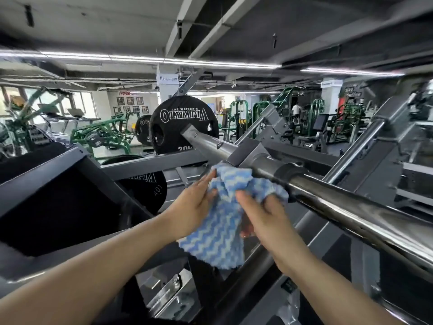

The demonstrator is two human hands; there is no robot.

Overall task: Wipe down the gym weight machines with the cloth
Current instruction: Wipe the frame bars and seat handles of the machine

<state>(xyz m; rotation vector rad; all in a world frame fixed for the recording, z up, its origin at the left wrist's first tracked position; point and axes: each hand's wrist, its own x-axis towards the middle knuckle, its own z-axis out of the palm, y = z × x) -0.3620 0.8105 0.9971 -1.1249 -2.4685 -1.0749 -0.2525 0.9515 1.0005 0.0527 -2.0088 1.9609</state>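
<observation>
A blue and white zigzag cloth (222,221) is bunched between both my hands, just below the grey weight machine's chrome bar (339,202). My left hand (192,207) lies against the cloth's left side with its fingers extended upward. My right hand (264,219) grips the cloth from the right, thumb on top and fingers curled into the fabric. The cloth's upper edge touches the bar near its grey collar block (248,153). A loose corner hangs down below my hands.
A black Olympia plate (178,123) sits on the far end of the bar, with another plate (145,186) lower down. A dark padded grey frame (58,198) fills the left. Green machines (103,132) and a distant person (295,111) stand across the gym floor.
</observation>
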